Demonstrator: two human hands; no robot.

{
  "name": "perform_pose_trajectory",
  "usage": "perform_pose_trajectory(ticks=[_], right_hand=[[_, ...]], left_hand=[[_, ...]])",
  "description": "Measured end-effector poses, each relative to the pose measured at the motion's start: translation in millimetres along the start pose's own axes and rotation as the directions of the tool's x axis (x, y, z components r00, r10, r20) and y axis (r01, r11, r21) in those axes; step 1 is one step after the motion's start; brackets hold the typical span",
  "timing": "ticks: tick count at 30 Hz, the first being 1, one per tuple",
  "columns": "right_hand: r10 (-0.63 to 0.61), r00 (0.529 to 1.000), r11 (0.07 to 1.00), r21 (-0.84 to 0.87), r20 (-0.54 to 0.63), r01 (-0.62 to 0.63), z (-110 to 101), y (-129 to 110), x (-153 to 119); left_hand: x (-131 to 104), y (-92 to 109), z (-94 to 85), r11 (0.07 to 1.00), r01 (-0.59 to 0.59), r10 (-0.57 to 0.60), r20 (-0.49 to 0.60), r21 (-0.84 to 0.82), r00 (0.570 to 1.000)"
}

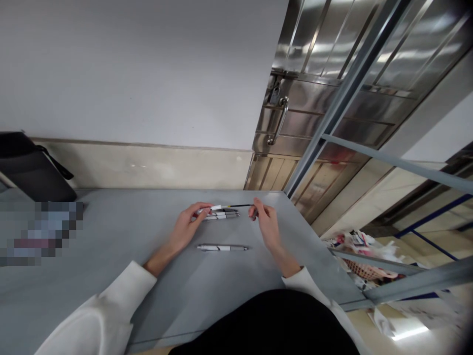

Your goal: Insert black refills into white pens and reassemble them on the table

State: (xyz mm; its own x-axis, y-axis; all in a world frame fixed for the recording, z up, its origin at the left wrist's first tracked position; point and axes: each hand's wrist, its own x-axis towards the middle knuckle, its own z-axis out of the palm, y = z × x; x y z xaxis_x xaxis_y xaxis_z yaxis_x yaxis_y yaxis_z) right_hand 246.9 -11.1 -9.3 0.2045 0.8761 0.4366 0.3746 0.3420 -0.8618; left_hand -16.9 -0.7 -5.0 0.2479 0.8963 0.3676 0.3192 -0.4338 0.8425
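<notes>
My left hand point(189, 222) is closed around the white barrel of a pen point(220, 207), held just above the table. A thin dark refill point(242, 205) sticks out from the barrel's right end. Its far tip lies between the pinched fingers of my right hand point(265, 219). Just below the held barrel, a white-and-grey pen point(221, 216) lies on the table, with a dark edge close behind it that I cannot make out fully. Nearer to me, between my forearms, another white-and-grey pen point(223, 248) lies flat, its tip to the right.
The grey table point(155, 296) meets a pale wall point(148, 167) at the back. A black case point(33, 167) with a strap stands at the left, beside a blurred-out patch. A metal post point(318, 143) rises at the right corner. Plastic bags point(369, 251) sit beyond the right edge.
</notes>
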Motion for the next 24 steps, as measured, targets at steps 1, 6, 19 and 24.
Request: perform_pose_trajectory(ticks=[1, 6, 19, 24], right_hand=[[0.027, 1.0, 0.999, 0.024, 0.016, -0.027, 0.2, -0.5, -0.1], [0.082, 0.988, 0.992, 0.089, 0.131, -0.094, 2.3, -9.4, -1.1], [0.018, 0.954, 0.999, -0.049, 0.3, -0.004, 9.3, -17.6, -7.5], [0.104, 0.94, 0.993, 0.022, 0.324, -0.117, 11.0, -4.9, -3.3]], left_hand=[[0.0, -0.2, 0.1, 1.0, 0.001, -0.001, 0.003, 0.0, 1.0], [0.2, 1.3, 0.9, 1.0, -0.011, 0.01, 0.017, 0.011, 1.0], [0.3, 5.1, 1.3, 0.998, -0.058, 0.057, 0.063, 0.011, 0.996], [0.3, 4.6, 1.1, 0.999, -0.044, 0.044, 0.059, 0.005, 0.997]])
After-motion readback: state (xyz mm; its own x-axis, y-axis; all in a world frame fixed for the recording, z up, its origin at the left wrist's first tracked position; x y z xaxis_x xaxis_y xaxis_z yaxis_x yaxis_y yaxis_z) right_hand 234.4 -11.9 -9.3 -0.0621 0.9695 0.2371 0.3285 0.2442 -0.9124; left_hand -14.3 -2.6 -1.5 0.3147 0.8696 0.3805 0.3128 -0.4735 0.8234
